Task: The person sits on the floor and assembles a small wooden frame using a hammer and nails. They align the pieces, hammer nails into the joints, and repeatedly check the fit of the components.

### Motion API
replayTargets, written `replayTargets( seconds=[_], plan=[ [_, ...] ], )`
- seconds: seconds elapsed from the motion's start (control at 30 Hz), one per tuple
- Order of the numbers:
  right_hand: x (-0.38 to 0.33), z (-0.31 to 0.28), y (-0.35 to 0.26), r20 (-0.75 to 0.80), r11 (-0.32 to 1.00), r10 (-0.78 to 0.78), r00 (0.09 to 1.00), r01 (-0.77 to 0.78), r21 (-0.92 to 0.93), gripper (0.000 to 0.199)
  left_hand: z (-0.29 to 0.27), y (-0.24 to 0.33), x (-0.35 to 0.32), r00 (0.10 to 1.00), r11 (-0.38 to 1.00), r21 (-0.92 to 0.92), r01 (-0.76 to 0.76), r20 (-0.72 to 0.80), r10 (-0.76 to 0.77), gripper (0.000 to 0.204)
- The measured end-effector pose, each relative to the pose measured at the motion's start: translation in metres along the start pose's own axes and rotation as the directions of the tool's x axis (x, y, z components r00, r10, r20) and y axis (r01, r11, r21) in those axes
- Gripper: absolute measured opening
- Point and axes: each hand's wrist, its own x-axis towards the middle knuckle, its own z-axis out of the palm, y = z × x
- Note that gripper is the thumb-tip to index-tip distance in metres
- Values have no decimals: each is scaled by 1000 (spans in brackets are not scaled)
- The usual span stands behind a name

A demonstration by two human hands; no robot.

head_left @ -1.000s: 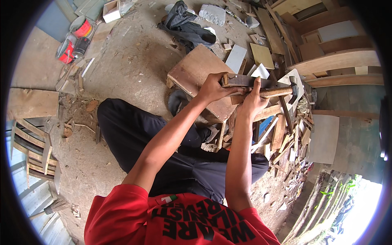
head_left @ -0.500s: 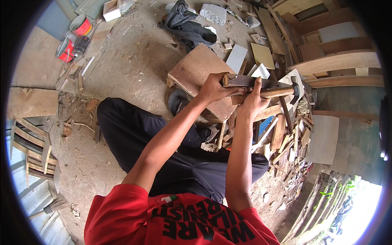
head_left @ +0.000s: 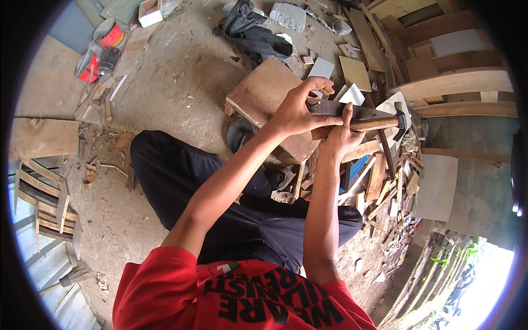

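Note:
A claw hammer lies across my right hand, which is closed round its wooden handle; the dark metal head points right. Along the far side of the handle runs a dark strip of wood, also gripped by my right hand, with the thumb up against it. My left hand is at the strip's left end, thumb and fingers spread apart around it. Whether the left thumb touches the wood or handle I cannot tell. Beneath both hands stands a low wooden bench, partly hidden by them.
A heap of wood offcuts lies right of the bench. Boards lean at the far right. Red paint cans stand far left, and a black plastic sheet lies beyond the bench. My crossed legs are close below.
My left hand has let go of the strip's left end; its fingers have lifted and spread. The right hand with hammer and strip has hardly moved.

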Motion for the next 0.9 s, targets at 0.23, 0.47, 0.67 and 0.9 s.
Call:
replayTargets(
  seconds=[0.23, 0.47, 0.67, 0.9],
  plan=[
    [-4, 2, -11, 27, 993, 68, 997, -65, -100, 46, -4, -8, -3, 997, 998, 3, 60, 54, -60, 28],
    [-2, 2, -6, 9, 988, -61, 998, 62, -140, 49, 0, -14, -4, 988, 976, 159, -149, -2, 151, 33],
    [0, 2, -2, -9, 958, -80, 997, 74, -279, 41, 0, -16, -3, 994, 985, 140, -105, -18, 109, 32],
    [-9, -37, -48, 180, 790, 46, 983, 74, -609, 32, 0, -23, 1, 986, 980, 145, -137, -79, 150, 31]
  ],
)
